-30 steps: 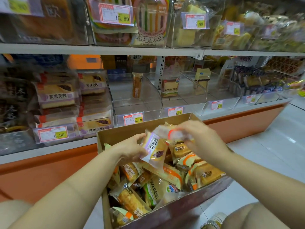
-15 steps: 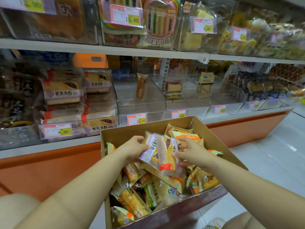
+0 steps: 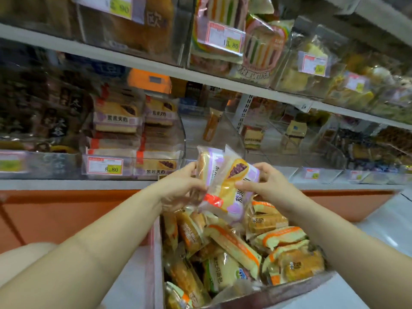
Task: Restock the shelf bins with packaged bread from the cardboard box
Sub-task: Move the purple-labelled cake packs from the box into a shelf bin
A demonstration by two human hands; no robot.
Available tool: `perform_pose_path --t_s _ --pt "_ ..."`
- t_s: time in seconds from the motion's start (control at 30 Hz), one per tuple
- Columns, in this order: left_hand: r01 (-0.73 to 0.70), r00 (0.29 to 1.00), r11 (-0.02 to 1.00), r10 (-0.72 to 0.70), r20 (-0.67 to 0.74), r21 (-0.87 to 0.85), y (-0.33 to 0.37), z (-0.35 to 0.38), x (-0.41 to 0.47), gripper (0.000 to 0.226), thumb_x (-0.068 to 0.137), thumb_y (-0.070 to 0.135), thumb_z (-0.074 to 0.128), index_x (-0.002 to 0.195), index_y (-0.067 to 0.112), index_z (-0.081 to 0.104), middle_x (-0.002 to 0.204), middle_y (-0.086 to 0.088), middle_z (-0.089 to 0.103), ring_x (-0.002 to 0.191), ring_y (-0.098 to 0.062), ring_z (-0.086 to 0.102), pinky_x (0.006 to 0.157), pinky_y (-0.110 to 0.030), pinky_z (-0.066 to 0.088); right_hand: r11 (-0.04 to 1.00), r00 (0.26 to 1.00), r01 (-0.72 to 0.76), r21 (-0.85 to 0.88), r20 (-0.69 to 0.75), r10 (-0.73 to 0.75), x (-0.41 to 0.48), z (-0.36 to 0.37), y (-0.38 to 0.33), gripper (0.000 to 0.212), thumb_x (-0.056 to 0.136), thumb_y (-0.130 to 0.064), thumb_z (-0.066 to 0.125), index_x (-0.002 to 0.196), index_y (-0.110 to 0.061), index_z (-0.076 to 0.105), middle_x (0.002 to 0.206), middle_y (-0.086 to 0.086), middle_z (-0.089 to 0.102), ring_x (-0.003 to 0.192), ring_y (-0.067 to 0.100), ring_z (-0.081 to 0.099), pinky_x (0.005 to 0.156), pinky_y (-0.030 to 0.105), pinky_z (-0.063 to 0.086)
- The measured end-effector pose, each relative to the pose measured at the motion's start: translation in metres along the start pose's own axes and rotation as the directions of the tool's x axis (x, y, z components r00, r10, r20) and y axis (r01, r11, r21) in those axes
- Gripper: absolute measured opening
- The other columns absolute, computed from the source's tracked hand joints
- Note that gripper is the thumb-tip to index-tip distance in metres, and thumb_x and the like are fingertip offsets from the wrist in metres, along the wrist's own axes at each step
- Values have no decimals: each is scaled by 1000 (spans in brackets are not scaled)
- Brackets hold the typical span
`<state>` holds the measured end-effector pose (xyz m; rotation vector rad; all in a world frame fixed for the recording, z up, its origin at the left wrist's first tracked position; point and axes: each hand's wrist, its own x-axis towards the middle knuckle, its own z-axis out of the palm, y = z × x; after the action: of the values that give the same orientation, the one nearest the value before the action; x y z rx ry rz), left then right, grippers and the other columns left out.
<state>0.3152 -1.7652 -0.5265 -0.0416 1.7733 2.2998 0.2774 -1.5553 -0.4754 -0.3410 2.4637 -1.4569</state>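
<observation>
Two purple-banded bread packs (image 3: 227,181) are held up above the cardboard box (image 3: 153,253), in front of the middle shelf. My left hand (image 3: 180,186) grips their left side and my right hand (image 3: 260,184) grips the right side of the front pack. The box below holds several orange-striped bread packs (image 3: 236,244). A clear shelf bin (image 3: 133,152) to the left, with an 8.80 price tag (image 3: 104,166), holds matching purple-banded packs. Behind the raised packs stands a nearly bare clear bin (image 3: 231,134) with one upright pack (image 3: 211,123).
More clear bins (image 3: 289,139) with single packs run along the middle shelf to the right. The top shelf (image 3: 223,79) carries bins of striped cakes. An orange base panel (image 3: 66,210) runs under the shelf. White tiled floor (image 3: 388,219) lies to the right.
Both hands have lifted the purple-banded packs out of the box, up to shelf height. The view has moved closer to the shelf and tilted.
</observation>
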Motion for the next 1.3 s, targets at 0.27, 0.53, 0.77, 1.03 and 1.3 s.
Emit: perform_pose_path --t_s 0.27,0.53,0.77,1.03,1.3 --pt "-271 954 907 209 -215 -322 34 -43 -23 40 86 -14 43 100 23 48 66 0 62 42 -12 53 45 -27 48 901 994 23 433 -110 27 23 52 -69 26 75 -21 74 89 -6 58 89 18 66 77 25 64 76 42 54" --pt "-413 887 727 186 -423 -548 44 -71 -26 28 94 -2 37 102 24 44 42 4 51 34 -10 47 53 -30 48 808 926 -5 589 -302 226 47 118 -107 20 81 -26 74 88 -13 61 84 4 67 66 14 64 51 23 48" --pt "-496 862 598 247 -443 -630 45 -81 -35 25 97 29 46 97 9 60 79 -11 68 71 -25 64 68 -38 50 825 856 11 566 -431 285 56 172 -121 40 79 -47 72 92 -13 58 91 6 66 79 23 67 77 46 58" --pt "-512 833 772 340 -436 -376 43 -88 -34 86 70 35 82 131 37 21 124 -12 54 103 -28 62 75 -44 56 814 912 88 574 -375 166 54 183 -115 13 89 -29 59 94 -17 56 91 7 67 80 22 67 62 30 52" --pt "-448 824 807 206 -528 -384 48 -112 -27 55 82 21 72 129 8 46 92 -16 64 67 -25 64 50 -32 51 932 996 80 353 -66 -61 69 159 -95 94 60 -32 84 140 -20 35 137 10 49 110 31 61 88 50 53"
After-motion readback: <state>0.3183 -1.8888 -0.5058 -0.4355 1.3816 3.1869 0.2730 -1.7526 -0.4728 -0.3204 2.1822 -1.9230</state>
